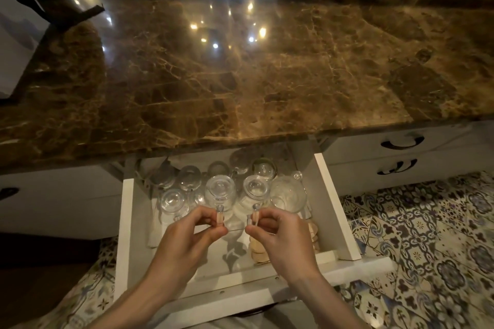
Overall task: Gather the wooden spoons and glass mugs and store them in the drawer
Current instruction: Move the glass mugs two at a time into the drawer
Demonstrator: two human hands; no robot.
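A white drawer (125, 224) stands pulled out under the marble counter. Several clear glass mugs (187, 177) lie inside it toward the back. My left hand (184, 238) pinches the handle of one glass mug (220, 191). A second glass mug (255, 189) is held by its handle in my right hand (280, 238). Both mugs are over the middle of the drawer; whether they rest on its floor I cannot tell. Wooden spoons (258, 251) lie in the drawer's right front part, partly hidden by my right hand.
The brown marble counter (240, 75) spans the view above the drawer. Shut white drawers with dark handles (402, 143) sit to the right, another to the left. Patterned floor tiles (427, 235) show below. A white object (13, 35) stands at the counter's far left.
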